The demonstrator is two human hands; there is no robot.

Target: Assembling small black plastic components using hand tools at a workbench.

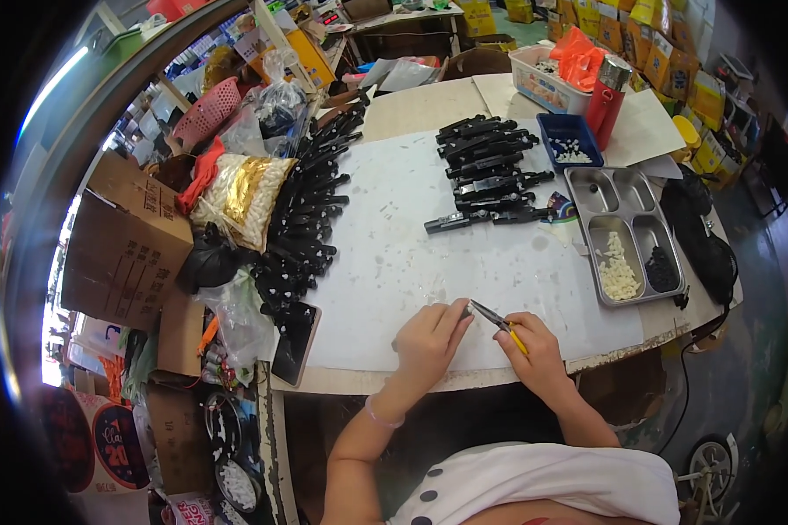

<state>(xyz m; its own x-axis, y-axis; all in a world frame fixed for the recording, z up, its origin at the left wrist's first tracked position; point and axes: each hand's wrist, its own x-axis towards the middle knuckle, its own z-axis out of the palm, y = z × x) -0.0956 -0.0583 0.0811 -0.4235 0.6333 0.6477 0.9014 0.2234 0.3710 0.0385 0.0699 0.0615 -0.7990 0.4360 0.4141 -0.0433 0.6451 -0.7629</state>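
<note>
Near the table's front edge my right hand (pixel 537 348) is wrapped round long-nosed pliers (pixel 497 319) with yellow handles. Their tips point up and left, close to the fingertips of my left hand (pixel 432 339). That hand is closed in a pinch; a small dark grey piece shows at its fingertips, too small to name. Beyond both hands lies a stack of long black plastic pieces (pixel 490 166). To the right, a steel compartment tray (pixel 597 229) holds small cream-white pieces (pixel 619 269) and small black pieces (pixel 660 269).
Many more black pieces (pixel 302 219) are heaped along the table's left side, beside a phone (pixel 295 344) and a bag of white pieces (pixel 245 199). At the far right stand a blue tray (pixel 547 127), a red flask (pixel 606 105) and a white tub (pixel 534 83). Cardboard boxes (pixel 123 245) crowd the left.
</note>
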